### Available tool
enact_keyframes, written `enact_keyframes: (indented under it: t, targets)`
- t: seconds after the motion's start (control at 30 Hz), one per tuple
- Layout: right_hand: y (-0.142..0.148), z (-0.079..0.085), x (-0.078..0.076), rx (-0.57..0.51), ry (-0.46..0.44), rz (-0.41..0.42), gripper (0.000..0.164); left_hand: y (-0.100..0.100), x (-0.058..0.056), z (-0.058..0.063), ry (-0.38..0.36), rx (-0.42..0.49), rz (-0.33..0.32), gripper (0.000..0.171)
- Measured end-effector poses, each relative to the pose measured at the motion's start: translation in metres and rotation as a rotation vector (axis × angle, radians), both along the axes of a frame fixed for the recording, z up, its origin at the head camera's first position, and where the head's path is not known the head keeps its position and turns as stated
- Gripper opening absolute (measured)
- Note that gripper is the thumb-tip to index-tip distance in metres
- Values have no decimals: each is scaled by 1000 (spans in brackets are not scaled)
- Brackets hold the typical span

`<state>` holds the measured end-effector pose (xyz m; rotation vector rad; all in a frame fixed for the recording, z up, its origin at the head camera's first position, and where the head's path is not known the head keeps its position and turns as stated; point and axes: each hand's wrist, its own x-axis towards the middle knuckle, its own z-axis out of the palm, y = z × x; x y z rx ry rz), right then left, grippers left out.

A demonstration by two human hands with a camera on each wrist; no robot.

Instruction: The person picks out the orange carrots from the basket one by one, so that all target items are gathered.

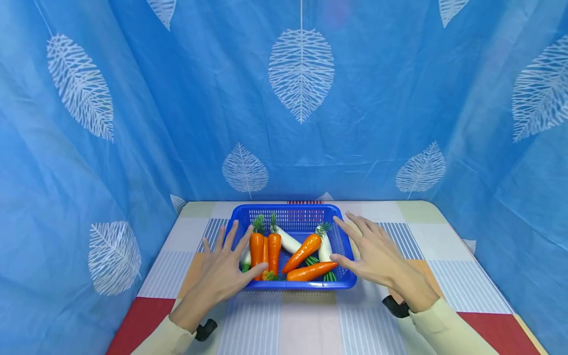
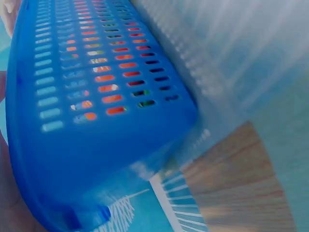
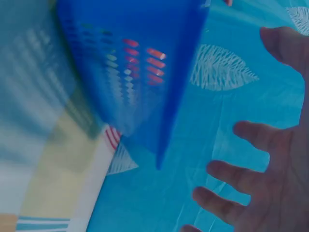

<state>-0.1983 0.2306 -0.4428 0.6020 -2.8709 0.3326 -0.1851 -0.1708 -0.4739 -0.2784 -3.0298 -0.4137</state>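
Note:
A blue plastic basket point(image 1: 295, 285) with slotted walls stands on the table, holding several orange carrots point(image 1: 306, 252) with green tops and several white radishes point(image 1: 325, 245). At its left end hovers my left hand point(image 1: 226, 266), fingers spread, the thumb over the front left rim. My right hand point(image 1: 374, 251) is spread beside the right end, its fingertips near the rim. In the right wrist view, a gap shows between those fingers point(image 3: 241, 179) and the basket wall point(image 3: 130, 96). Whether the left hand touches the rim cannot be told. Neither hand holds anything.
A patchwork-patterned cloth point(image 1: 310, 320) covers the table. Blue curtains point(image 1: 301, 148) with white leaf prints hang behind and on both sides. Black bands point(image 1: 206, 329) sit at the wrists, below pale sleeves point(image 1: 166, 337).

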Motion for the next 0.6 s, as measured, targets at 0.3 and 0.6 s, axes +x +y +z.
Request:
enact_keyframes:
  t: [0.3,0.6]
  targets:
    - [-23,15,-9,12,-117,165,82,-13,6,-9,-82,46,53,107]
    - [-56,32,-30,73,-254,293,70,-17,8,-13,-94,101,73,107]
